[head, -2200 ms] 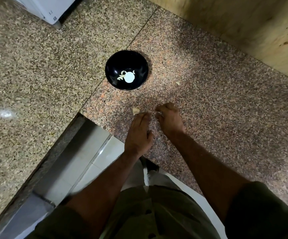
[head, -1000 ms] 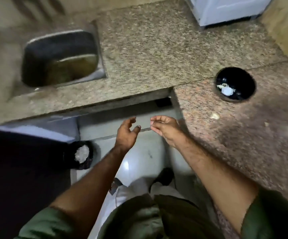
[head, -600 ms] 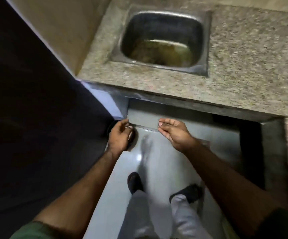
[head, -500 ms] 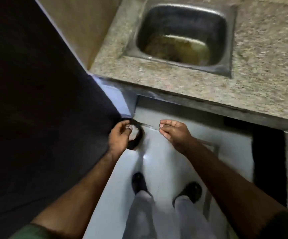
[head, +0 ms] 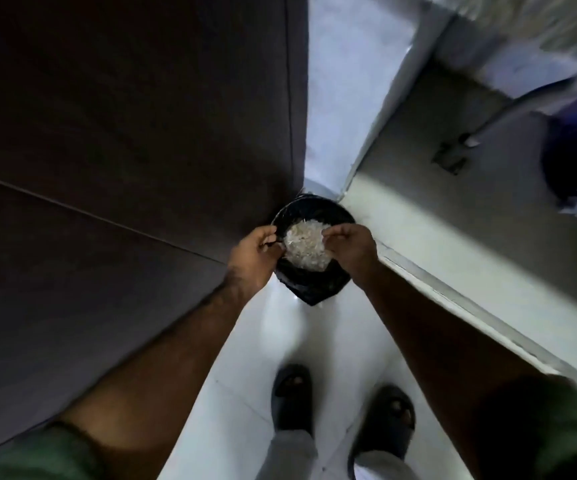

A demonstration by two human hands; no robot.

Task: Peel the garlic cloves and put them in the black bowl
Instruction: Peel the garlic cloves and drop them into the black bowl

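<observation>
We look straight down at a small black-lined waste bin (head: 309, 282) standing on the pale floor tiles (head: 245, 393), against a dark cabinet panel (head: 124, 133) and just beside a white base ledge (head: 453, 271). The bin holds a heap of pale, papery scraps (head: 306, 244), which we judge to be garlic skins.

Left hand (head: 254, 256): over the bin's left rim, fingers curled inward. We cannot tell whether they pinch anything; the image is soft there.
Right hand (head: 347, 245): over the bin's right rim, fingertips bunched and pointing down at the heap. Again we cannot tell if a scrap sits between them.
The hands are near each other but not touching, with the heap between them.

The black bowl and the garlic cloves are not in view, so their state cannot be read here. The counter is only a blurred edge at upper right.

Judgement on progress: this looks like a waste-disposal step, shedding peel into the bin, not peeling itself. The sizeable heap suggests a good deal of peeling is done. How many cloves remain we cannot say.

Two dark sandals (head: 294, 400) stand below the bin.
</observation>
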